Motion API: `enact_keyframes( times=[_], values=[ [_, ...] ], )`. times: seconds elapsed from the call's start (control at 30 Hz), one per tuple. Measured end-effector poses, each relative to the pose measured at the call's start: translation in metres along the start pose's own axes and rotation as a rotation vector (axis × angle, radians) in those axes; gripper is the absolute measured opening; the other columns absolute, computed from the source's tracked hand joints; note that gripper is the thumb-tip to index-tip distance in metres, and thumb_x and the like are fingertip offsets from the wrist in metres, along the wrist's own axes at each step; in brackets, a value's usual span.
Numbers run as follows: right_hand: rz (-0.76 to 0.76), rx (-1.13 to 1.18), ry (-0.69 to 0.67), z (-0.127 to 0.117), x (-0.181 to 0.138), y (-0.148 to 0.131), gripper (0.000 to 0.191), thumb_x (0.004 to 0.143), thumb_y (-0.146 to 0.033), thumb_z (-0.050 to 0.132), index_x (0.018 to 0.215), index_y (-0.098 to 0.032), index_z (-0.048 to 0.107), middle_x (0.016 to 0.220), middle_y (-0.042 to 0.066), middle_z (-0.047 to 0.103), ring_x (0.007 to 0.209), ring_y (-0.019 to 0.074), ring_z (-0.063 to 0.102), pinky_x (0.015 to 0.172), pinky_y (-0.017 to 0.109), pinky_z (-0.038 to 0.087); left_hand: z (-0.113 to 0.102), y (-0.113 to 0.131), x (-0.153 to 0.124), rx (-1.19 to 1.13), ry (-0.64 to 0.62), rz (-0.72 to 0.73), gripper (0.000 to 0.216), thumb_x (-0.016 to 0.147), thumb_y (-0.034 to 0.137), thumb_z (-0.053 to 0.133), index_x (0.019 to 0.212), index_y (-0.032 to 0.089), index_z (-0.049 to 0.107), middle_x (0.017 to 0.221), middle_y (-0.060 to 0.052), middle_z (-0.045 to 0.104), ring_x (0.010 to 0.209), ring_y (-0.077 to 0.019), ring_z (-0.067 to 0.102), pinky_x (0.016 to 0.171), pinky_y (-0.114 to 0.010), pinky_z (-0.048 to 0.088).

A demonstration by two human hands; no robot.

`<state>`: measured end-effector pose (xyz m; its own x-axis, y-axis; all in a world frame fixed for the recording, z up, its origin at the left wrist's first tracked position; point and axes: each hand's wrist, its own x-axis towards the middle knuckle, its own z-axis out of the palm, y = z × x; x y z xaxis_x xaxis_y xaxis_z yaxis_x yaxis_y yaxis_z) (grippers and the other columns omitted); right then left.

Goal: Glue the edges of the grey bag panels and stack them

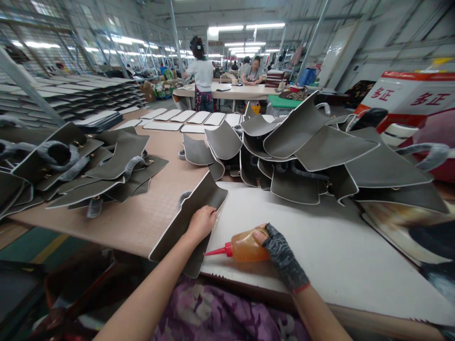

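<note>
Around our hands we see heaps of grey panels: a tall, tumbled pile (313, 151) fills the right centre of the frame just beyond the work spot, and a flatter pile (88, 170) lies at the left. Further back, pale flat sheets (185, 118) lie in a row. A red and white box (408, 99) stands at the upper right.

We work on a white board (320, 246) laid over a tan table (142, 213). The room is a large workshop with strip lights, racks at the upper left, and other people (202, 71) at a far table in the upper centre.

Our left hand (202, 222), bare, presses down with curled fingers on a grey panel (188, 218) at the lower centre; the panel's long axis runs from the lower left up toward the centre. Our right hand (279, 248), in a dark fingerless glove, grips an amber squeeze bottle (247, 246) lying nearly level, its red nozzle (217, 252) pointing left at the panel's edge just below the left hand.
</note>
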<state>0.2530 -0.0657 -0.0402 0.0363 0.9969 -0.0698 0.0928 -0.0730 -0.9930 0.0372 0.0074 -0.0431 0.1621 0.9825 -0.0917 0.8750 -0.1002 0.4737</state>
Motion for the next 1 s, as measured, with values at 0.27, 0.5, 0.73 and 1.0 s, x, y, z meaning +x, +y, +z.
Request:
enact_keyframes(
  times=[0.27, 0.5, 0.73, 1.0],
  values=[
    [0.33, 0.922, -0.067, -0.032, 0.014, 0.016, 0.041, 0.063, -0.048, 0.061, 0.093, -0.02, 0.054, 0.081, 0.007, 0.055, 0.064, 0.0193, 0.048, 0.038, 0.025, 0.033, 0.016, 0.001, -0.016, 0.282, 0.0, 0.051, 0.03, 0.087, 0.019, 0.031, 0.102, 0.022, 0.057, 0.096, -0.005, 0.053, 0.084, -0.0135, 0.052, 0.069, -0.021, 0.041],
    [0.34, 1.106, -0.089, -0.032, 0.017, 0.024, 0.046, 0.059, -0.04, 0.067, 0.099, -0.022, 0.054, 0.086, 0.006, 0.057, 0.067, 0.0188, 0.049, 0.04, 0.024, 0.036, 0.013, 0.008, -0.018, 0.414, 0.027, 0.238, 0.034, 0.083, 0.009, 0.03, 0.108, 0.02, 0.052, 0.106, -0.008, 0.051, 0.092, -0.0185, 0.047, 0.079, -0.03, 0.039],
    [0.308, 1.131, -0.118, -0.029, 0.016, 0.025, 0.043, 0.062, -0.038, 0.069, 0.1, -0.022, 0.056, 0.088, 0.007, 0.06, 0.068, 0.0188, 0.051, 0.042, 0.024, 0.037, 0.006, 0.014, 0.003, 0.249, -0.07, 0.122, 0.037, 0.084, 0.014, 0.028, 0.112, 0.026, 0.049, 0.113, -0.003, 0.051, 0.083, -0.0152, 0.058, 0.067, -0.025, 0.044],
    [0.41, 0.922, -0.467, -0.037, 0.049, 0.066, 0.051, 0.058, -0.068, 0.06, 0.077, -0.021, 0.064, 0.064, 0.01, 0.061, 0.045, 0.017, 0.05, 0.037, 0.025, 0.03, -0.063, -0.001, -0.048, 0.373, 0.335, -0.062, 0.056, 0.075, 0.018, 0.048, 0.129, 0.019, 0.036, 0.134, -0.01, 0.038, 0.125, -0.0257, 0.031, 0.102, -0.04, 0.027]
  ],
)
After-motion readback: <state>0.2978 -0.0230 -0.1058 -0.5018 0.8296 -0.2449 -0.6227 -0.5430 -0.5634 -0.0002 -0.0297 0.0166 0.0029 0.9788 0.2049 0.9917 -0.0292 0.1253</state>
